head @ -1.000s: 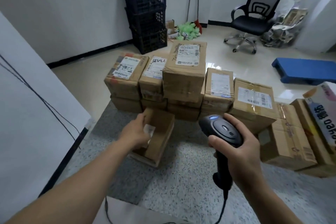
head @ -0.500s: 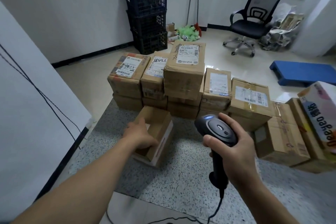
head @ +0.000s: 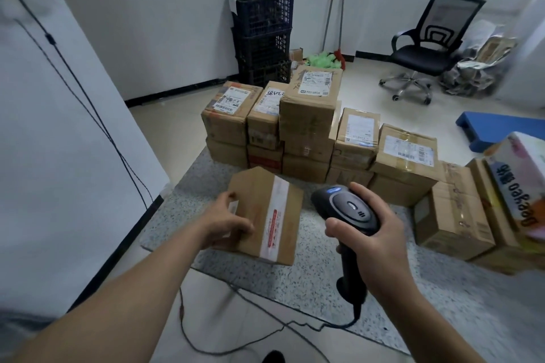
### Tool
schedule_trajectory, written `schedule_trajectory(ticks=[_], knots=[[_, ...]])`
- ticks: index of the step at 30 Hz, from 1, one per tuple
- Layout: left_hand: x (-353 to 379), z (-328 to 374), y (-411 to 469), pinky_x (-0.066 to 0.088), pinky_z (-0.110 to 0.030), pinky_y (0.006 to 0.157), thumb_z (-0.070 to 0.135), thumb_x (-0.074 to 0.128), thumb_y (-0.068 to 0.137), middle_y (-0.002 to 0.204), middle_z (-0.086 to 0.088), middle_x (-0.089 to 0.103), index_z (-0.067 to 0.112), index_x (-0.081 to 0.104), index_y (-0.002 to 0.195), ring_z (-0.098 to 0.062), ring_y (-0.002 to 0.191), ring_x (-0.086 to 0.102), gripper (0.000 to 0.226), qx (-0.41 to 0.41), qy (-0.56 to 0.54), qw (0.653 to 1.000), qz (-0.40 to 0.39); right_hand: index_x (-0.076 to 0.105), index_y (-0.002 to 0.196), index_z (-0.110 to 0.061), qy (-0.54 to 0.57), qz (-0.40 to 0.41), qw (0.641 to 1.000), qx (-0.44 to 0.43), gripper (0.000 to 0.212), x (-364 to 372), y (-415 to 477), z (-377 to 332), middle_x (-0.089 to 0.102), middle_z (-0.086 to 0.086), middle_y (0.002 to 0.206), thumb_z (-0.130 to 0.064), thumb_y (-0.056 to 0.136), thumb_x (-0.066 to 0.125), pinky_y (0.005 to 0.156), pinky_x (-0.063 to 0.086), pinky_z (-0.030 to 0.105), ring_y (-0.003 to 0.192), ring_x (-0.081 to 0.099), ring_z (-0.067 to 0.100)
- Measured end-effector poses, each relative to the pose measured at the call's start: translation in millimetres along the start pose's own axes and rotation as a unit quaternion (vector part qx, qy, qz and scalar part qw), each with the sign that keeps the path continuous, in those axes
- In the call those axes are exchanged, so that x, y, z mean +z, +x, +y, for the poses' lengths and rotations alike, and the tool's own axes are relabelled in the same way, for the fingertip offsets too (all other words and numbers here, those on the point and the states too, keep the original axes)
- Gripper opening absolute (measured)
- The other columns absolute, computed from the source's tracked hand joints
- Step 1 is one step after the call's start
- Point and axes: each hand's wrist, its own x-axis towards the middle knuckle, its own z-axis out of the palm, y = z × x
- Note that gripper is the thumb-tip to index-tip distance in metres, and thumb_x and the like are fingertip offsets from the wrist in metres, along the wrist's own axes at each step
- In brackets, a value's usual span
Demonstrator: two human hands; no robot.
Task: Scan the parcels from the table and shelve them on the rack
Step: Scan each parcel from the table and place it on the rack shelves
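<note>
The parcel (head: 267, 215) is held over the table's (head: 309, 280) near-left corner, taped face up, long axis running away from the person; its left side is gripped by the left hand (head: 225, 222); the scanner (head: 346, 211) is clenched in the right hand (head: 376, 234).

1. The parcel (head: 256, 197) is matt brown cardboard, sealed with 1 smooth, shiny strip of white-and-red tape.
2. The scanner (head: 351, 209) is smooth black plastic with a dull sheen.
3. The desk (head: 318, 271) top looks like grey speckled stone, fairly matt.
4. The stacked parcels (head: 306, 118) are cardboard with white paper labels.
5. The floor (head: 362, 91) is glossy pale tile.
</note>
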Motion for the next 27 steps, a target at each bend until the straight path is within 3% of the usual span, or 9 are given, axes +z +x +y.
schedule_trajectory(ticks=[3,6,8,11,15,18,22,25,27], knots=[[5,1,-10,0.043,-0.052,0.109,0.040,0.093,0.062,0.158,-0.010,0.030,0.034,0.016,0.158,-0.035,0.139,0.039,0.123,0.033,0.181,0.980,0.072,0.060,0.138,-0.029,-0.005,-0.003,1.000,-0.001,0.081,-8,-15,0,0.071,-0.010,0.111,-0.032,0.061,0.085,0.078,0.062,0.041,0.093,0.074,0.020],[19,2,-20,0.041,-0.056,0.107,0.067,0.084,0.057,0.154,-0.010,0.029,0.040,0.011,0.156,-0.036,0.137,0.038,0.126,0.038,0.396,0.906,0.146,0.060,0.138,-0.029,-0.011,-0.007,1.000,-0.001,0.084,-17,-25,3,0.070,-0.011,0.112,-0.034,0.058,0.087,0.076,0.062,0.039,0.093,0.073,0.019],[31,-4,-24,0.038,-0.055,0.104,0.070,0.081,0.060,0.156,-0.008,0.026,0.036,0.008,0.156,-0.035,0.138,0.035,0.125,0.044,0.471,0.867,0.157,0.060,0.137,-0.031,-0.015,-0.005,1.000,0.001,0.089,-21,-31,3,0.070,-0.012,0.113,-0.043,0.053,0.087,0.077,0.062,0.040,0.094,0.073,0.018],[42,-18,-19,0.039,-0.053,0.103,0.068,0.083,0.062,0.158,-0.004,0.025,0.030,0.003,0.157,-0.033,0.137,0.035,0.130,0.055,0.491,0.858,0.143,0.060,0.137,-0.033,-0.020,0.005,1.000,0.008,0.093,-26,-34,4,0.070,-0.011,0.116,-0.050,0.049,0.084,0.080,0.062,0.043,0.096,0.073,0.018],[30,-19,-9,0.041,-0.045,0.106,0.060,0.087,0.063,0.152,-0.006,0.040,0.018,0.010,0.159,-0.029,0.131,0.041,0.130,0.133,0.446,0.872,0.150,0.059,0.139,-0.029,-0.026,0.016,0.999,0.014,0.086,-22,-28,5,0.070,-0.012,0.112,-0.034,0.058,0.086,0.078,0.063,0.040,0.094,0.073,0.015],[30,-25,-6,0.044,-0.038,0.101,0.048,0.090,0.066,0.134,-0.004,0.051,0.015,0.042,0.143,-0.024,0.117,0.047,0.096,0.245,0.443,0.851,0.138,0.060,0.138,-0.028,-0.024,0.019,0.999,0.018,0.087,-8,-23,7,0.070,-0.021,0.108,-0.037,0.056,0.087,0.077,0.063,0.042,0.093,0.073,0.015],[50,-37,-4,0.048,-0.037,0.090,0.040,0.079,0.080,0.119,-0.005,0.054,0.016,0.058,0.120,-0.024,0.106,0.049,0.051,0.344,0.456,0.814,0.106,0.061,0.137,-0.029,-0.027,0.025,0.999,0.019,0.091,6,-16,8,0.070,-0.019,0.109,-0.048,0.050,0.084,0.079,0.063,0.047,0.094,0.073,0.019],[59,-47,-3,0.047,-0.035,0.090,0.026,0.065,0.092,0.127,-0.006,0.049,0.015,0.059,0.119,-0.026,0.116,0.045,0.030,0.333,0.484,0.807,0.056,0.060,0.137,-0.029,-0.024,0.029,0.999,0.019,0.091,8,-12,9,0.071,-0.013,0.110,-0.047,0.051,0.083,0.079,0.062,0.044,0.095,0.074,0.023],[56,-52,0,0.044,-0.034,0.095,0.028,0.064,0.094,0.132,-0.004,0.048,0.016,0.060,0.126,-0.024,0.122,0.042,0.035,0.306,0.489,0.816,0.022,0.059,0.137,-0.028,-0.024,0.034,0.999,0.024,0.089,7,-12,11,0.071,-0.007,0.112,-0.042,0.053,0.084,0.078,0.063,0.042,0.096,0.074,0.024]])
